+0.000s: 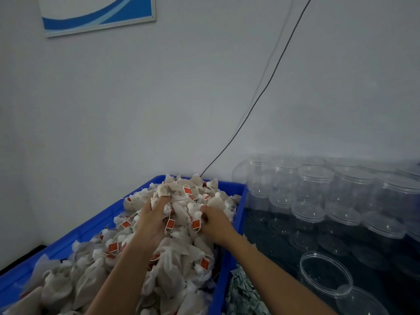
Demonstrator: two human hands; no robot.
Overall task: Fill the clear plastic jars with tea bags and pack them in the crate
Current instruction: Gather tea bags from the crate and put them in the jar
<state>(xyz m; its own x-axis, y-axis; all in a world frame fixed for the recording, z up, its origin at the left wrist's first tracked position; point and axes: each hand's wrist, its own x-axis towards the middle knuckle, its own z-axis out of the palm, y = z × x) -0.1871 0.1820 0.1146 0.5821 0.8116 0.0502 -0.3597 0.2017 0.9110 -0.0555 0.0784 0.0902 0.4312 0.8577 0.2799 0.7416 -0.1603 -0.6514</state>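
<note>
A heap of small white mesh tea bags with red paper tags [181, 214] is piled in a large blue plastic bin [238, 189] at the left of the scene. Both hands are buried in the far part of the heap: the left hand [152, 220] is seen with fingers curled into the bags, and the right hand [214, 221] is likewise curled around a clump, so a scoop appears to be gathered between them. To the right, stacked clear plastic jars with lids [316, 187] are ranged against the far wall, and one open clear plastic jar [325, 272] lies near, well apart from the hands. No crate for packing can be identified. The gathering step is judged to be in hand; next, the handful would need to be lifted and carried right to the open jar without bags being spilled.
</note>
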